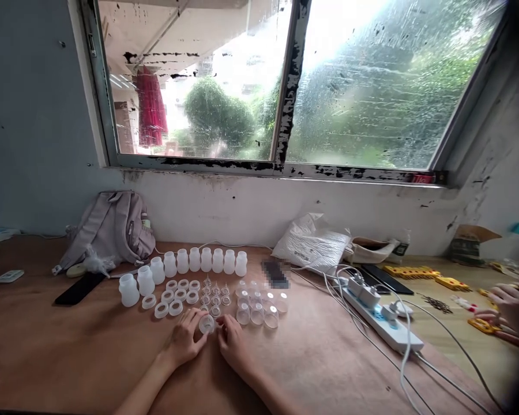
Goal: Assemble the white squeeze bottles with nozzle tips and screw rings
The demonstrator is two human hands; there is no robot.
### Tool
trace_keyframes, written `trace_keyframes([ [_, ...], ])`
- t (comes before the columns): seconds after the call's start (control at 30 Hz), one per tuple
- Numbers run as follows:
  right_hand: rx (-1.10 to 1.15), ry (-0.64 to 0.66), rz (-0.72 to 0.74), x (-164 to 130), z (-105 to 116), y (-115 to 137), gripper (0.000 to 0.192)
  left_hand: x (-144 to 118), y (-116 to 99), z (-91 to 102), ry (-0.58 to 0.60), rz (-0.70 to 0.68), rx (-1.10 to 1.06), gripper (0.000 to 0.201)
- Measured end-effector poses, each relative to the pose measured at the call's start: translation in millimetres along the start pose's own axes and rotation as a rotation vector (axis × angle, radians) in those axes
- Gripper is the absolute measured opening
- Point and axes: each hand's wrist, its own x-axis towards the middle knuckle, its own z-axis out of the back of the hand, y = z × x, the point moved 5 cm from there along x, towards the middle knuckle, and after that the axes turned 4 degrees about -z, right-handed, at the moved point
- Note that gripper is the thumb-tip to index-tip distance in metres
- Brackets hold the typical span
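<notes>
My left hand point(185, 337) is closed around a clear plastic bottle cap point(206, 324), held low over the table. Close on its right, my right hand point(232, 340) has its fingers curled together; anything between them is too small to make out. Just beyond my hands stand several clear bottle nipples point(216, 301). White screw rings point(175, 308) lie in rows to their left, and more clear caps point(271, 317) sit in rows to their right. Behind these, white translucent bottles point(194, 260), open at the top, form a curved line.
A backpack point(119, 227) and a black phone point(78, 289) are at the left. To the right lie a plastic bag point(311, 242), a white power strip point(384, 323) and loose cables. Another person's hand point(512, 308) is near yellow pieces point(482, 327) at the far right.
</notes>
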Motion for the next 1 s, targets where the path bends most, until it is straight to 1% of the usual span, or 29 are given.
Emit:
trace_keyframes([
  [0.1,0.018,0.001,-0.001,0.1,-3.2,-3.3,0.028,0.6,1.9,-2.2,0.040,0.024,0.003,0.034],
  [0.23,0.037,0.008,-0.025,2.6,-3.5,-4.2,0.027,1.3,7.6,-6.3,0.071,0.064,-0.003,0.031],
  [0.4,0.060,0.068,-0.049,6.4,-3.4,-2.3,0.027,1.4,14.2,-11.0,0.085,0.076,-0.044,0.030],
  [0.5,0.090,0.094,-0.062,8.1,-2.1,0.2,0.027,1.8,14.2,-11.9,0.101,0.054,-0.061,0.031],
  [0.6,0.117,0.092,-0.096,9.5,0.6,1.9,0.025,2.7,13.1,-12.7,0.140,0.041,-0.054,0.033],
  [0.8,0.121,0.123,-0.127,12.6,5.0,5.9,0.019,5.9,10.3,-11.1,0.175,0.077,-0.065,0.033],
  [0.9,0.076,0.161,-0.110,17.5,1.4,7.1,0.013,7.1,9.1,-9.4,0.182,0.100,-0.070,0.034],
  [1.0,0.012,0.213,-0.043,24.7,-8.9,7.2,0.008,8.1,9.5,-9.7,0.182,0.110,-0.075,0.035],
])
